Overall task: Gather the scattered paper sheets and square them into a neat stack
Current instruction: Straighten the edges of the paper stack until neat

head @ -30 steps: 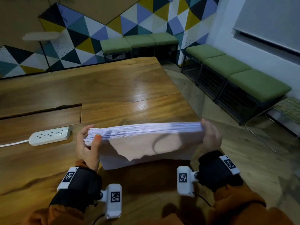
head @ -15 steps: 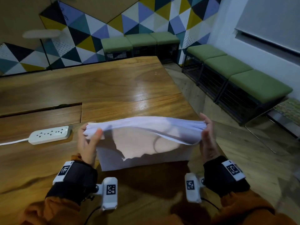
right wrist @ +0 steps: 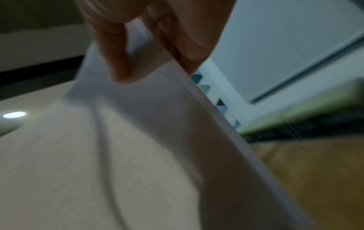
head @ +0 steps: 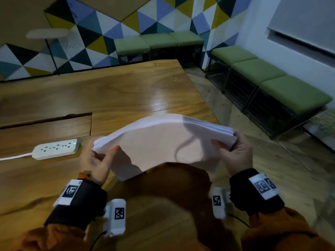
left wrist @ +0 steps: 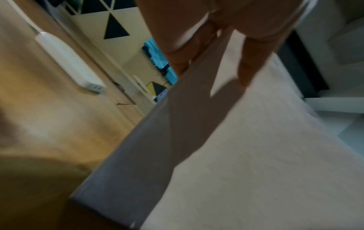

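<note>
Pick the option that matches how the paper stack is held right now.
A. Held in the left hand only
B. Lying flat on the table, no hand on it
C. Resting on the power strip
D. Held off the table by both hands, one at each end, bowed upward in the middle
D: the left hand and right hand each grip an end of the stack, which arches up above the table.

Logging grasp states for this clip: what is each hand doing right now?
Left hand: closed, pinching the left end of the paper stack.
Right hand: closed, pinching the stack's right end.
</note>
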`<action>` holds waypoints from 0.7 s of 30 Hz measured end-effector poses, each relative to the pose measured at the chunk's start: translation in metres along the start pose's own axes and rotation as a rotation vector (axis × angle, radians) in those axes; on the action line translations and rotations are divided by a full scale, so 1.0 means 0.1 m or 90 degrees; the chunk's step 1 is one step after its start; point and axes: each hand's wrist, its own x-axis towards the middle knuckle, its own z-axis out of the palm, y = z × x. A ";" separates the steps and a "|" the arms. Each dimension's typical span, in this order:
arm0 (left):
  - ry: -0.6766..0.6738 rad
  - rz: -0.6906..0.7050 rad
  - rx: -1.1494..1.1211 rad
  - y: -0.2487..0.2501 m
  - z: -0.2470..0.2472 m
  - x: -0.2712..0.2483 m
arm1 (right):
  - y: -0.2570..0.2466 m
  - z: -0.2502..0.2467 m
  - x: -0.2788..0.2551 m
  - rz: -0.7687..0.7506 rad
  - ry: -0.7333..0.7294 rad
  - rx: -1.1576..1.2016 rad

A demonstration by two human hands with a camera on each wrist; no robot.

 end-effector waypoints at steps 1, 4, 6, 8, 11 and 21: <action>-0.027 0.003 -0.014 -0.04 -0.02 0.00 | 0.03 -0.03 -0.01 0.030 -0.037 0.045; -0.085 -0.042 -0.037 -0.21 0.01 -0.01 | 0.18 -0.05 -0.05 0.156 -0.144 0.082; -0.086 -0.059 -0.047 -0.26 0.06 -0.02 | 0.20 -0.01 -0.04 0.140 -0.125 0.051; -0.051 -0.095 -0.092 -0.25 0.10 -0.01 | 0.16 0.00 -0.01 0.099 -0.089 0.045; -0.053 -0.103 -0.150 -0.29 0.05 -0.02 | 0.17 -0.06 -0.03 0.123 -0.072 0.095; -0.050 -0.076 -0.081 -0.46 0.03 -0.10 | 0.19 0.00 -0.20 0.195 -0.062 0.116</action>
